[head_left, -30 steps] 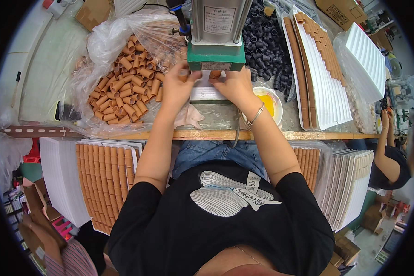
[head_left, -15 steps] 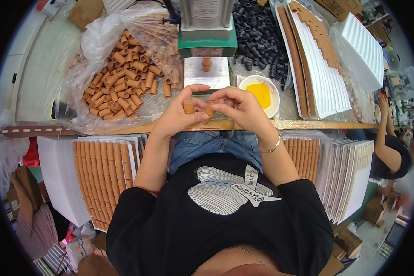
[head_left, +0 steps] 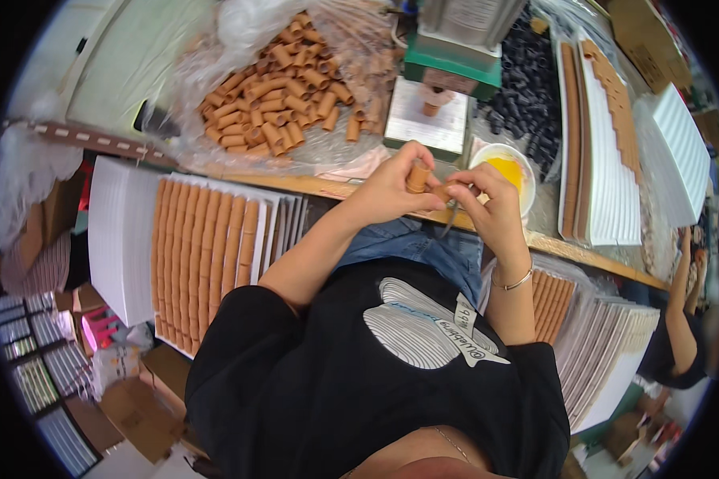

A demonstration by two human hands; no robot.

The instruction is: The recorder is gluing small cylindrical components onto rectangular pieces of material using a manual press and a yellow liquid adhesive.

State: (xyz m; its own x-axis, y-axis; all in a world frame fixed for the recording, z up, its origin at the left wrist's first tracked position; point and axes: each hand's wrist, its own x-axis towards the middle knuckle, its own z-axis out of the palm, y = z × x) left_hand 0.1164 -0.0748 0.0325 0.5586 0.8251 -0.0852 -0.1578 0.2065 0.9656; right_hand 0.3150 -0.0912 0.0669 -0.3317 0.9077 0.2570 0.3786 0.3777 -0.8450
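Observation:
Just in front of the table edge, my left hand (head_left: 385,188) is closed around a brown tube (head_left: 417,177) that stands upright with its open end up. My right hand (head_left: 494,199) meets it fingertip to fingertip, pinching a second brown tube piece (head_left: 442,191) partly covered by the fingers. Beyond the hands stands a press with a green base (head_left: 454,65). On its pale metal plate (head_left: 415,128) sits another small brown piece (head_left: 431,109). A white bowl (head_left: 529,191) of yellow liquid is just past my right hand.
A heap of brown tubes (head_left: 284,100) lies on plastic film at left. Black tube pieces (head_left: 523,96) are piled right of the press, beside white ridged trays (head_left: 613,176) partly filled with brown tubes. Filled trays (head_left: 204,255) stand below the table edge. Another person's arm (head_left: 679,287) is at far right.
The whole view has tilted and shifted, so the table and press appear farther right. Both hands keep their tube pieces close together.

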